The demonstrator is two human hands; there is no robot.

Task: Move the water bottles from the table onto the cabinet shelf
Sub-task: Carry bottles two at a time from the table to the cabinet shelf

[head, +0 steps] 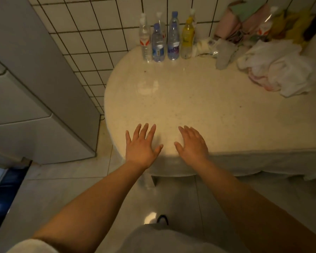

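Several plastic bottles stand upright in a row at the table's far edge against the tiled wall: a clear one with a red-white label (145, 41), a short one with a blue label (158, 45), a taller blue-capped one (173, 41), and a yellow one (187, 39). Their reflections show on the tiles behind. My left hand (141, 146) and my right hand (192, 142) lie flat with fingers spread on the cream table (171, 99) near its front edge, far from the bottles. Both hold nothing.
White plastic bags (274, 70), crumpled wrappers (208, 47) and pink and yellow bundles (244, 21) crowd the table's far right. A grey cabinet (35, 88) stands to the left beside the tiled wall. Pale floor tiles lie below.
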